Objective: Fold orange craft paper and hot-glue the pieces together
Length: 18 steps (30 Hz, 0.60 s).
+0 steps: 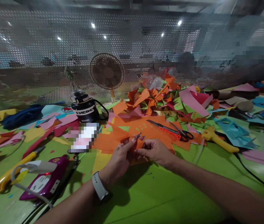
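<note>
The left hand [120, 157] and right hand [158, 151] pinch orange paper [139, 144], each grip pressed together, over the worktop [160, 193] (scissors [180, 133] nearby); this seems hand-shaping, calling for steady fingertips.

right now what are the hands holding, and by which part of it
A small orange paper piece: the left hand grips its left side, the right hand's fingers its lower right edge.

Past the left wrist's watch [99, 185], the left hand [122, 155] curls its thumb and fingers in, and the right hand [158, 151], to the right of the watch, pinches, both hands close together.
</note>
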Available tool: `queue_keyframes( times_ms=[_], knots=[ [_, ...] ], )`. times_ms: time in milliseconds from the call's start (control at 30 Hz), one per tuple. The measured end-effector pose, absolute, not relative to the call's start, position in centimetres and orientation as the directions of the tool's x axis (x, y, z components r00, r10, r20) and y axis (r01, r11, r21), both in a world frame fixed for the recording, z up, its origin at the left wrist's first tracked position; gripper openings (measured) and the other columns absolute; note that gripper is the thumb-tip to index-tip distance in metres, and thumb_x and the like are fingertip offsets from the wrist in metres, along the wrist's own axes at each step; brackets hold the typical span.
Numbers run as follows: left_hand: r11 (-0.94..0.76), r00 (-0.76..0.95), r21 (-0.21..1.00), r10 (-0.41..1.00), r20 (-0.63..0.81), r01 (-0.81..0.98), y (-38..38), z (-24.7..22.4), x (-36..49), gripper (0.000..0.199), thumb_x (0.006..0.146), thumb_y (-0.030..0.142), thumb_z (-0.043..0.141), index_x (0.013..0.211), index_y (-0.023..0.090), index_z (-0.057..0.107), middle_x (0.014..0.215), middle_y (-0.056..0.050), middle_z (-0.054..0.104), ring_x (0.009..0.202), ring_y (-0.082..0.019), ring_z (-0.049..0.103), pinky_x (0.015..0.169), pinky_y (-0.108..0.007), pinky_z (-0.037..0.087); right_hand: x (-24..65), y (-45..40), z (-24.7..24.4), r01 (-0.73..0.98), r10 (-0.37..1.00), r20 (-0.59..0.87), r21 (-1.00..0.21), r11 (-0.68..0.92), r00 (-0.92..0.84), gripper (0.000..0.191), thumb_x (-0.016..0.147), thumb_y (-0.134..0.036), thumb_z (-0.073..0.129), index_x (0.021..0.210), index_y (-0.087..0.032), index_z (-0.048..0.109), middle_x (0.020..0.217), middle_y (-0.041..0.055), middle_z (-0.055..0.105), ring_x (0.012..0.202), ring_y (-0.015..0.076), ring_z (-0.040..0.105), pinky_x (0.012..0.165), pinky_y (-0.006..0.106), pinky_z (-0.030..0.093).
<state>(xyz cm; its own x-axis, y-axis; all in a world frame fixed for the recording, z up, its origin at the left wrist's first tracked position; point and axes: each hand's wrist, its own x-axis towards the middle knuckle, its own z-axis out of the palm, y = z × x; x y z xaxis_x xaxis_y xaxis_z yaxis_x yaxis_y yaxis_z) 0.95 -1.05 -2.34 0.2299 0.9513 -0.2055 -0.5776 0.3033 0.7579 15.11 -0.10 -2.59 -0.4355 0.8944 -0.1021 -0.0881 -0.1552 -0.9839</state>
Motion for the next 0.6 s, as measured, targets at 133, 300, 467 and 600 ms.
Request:
queue_keyframes(
  times_ms=[133, 300, 467, 600],
  knots=[
    [0.288, 0.207, 0.772, 0.957, -0.206, -0.567, -0.9, -2.2, 0.9, 0.016, 0.067, 0.025, 0.078, 0.081, 0.018, 0.075, 0.092, -0.006, 0.073, 0.073, -0.016, 0.064, 0.06, -0.025, 0.05, 15.3, 0.0, -2.5, -0.067, 0.886, -0.146, -0.979, -0.194, -0.44, 0.037, 0.057, -0.047, 0.083, 0.061, -0.016, 0.062, 0.057, -0.0023, 0.066, 0.052, 0.0098, 0.061, 0.052, 0.022, 0.046],
    [0.307, 0.224, 0.784, 0.95, -0.217, -0.539, -0.6, -2.6, 0.9, 0.014, 0.071, 0.025, 0.076, 0.083, 0.018, 0.074, 0.096, -0.006, 0.074, 0.084, -0.019, 0.066, 0.071, -0.028, 0.053, 16.0, 0.5, -1.8, 0.069, 0.868, -0.133, -0.991, -0.114, -0.478, 0.04, 0.064, -0.053, 0.076, 0.066, -0.015, 0.064, 0.058, -0.0011, 0.066, 0.052, 0.0106, 0.062, 0.053, 0.022, 0.046],
    [0.314, 0.279, 0.797, 0.941, -0.19, -0.516, -0.5, -3.1, 0.8, 0.012, 0.075, 0.023, 0.072, 0.085, 0.017, 0.074, 0.093, -0.006, 0.075, 0.091, -0.021, 0.067, 0.081, -0.029, 0.051, 16.3, 0.5, -1.1, 0.135, 0.873, -0.12, -0.989, -0.063, -0.472, 0.048, 0.07, -0.063, 0.063, 0.064, -0.015, 0.063, 0.058, 0.0018, 0.067, 0.052, 0.0133, 0.065, 0.047, 0.021, 0.042],
    [0.237, 0.29, 0.855, 0.951, -0.107, -0.462, 0.0, -3.2, 0.5, 0.008, 0.075, 0.024, 0.072, 0.078, 0.017, 0.075, 0.085, -0.006, 0.075, 0.088, -0.019, 0.066, 0.083, -0.026, 0.048, 17.1, 0.6, -0.3, 0.192, 0.907, -0.069, -0.981, 0.014, -0.415, 0.049, 0.076, -0.058, 0.058, 0.05, -0.017, 0.055, 0.044, -0.0017, 0.055, 0.038, 0.0102, 0.052, 0.04, 0.022, 0.038]
  ],
)
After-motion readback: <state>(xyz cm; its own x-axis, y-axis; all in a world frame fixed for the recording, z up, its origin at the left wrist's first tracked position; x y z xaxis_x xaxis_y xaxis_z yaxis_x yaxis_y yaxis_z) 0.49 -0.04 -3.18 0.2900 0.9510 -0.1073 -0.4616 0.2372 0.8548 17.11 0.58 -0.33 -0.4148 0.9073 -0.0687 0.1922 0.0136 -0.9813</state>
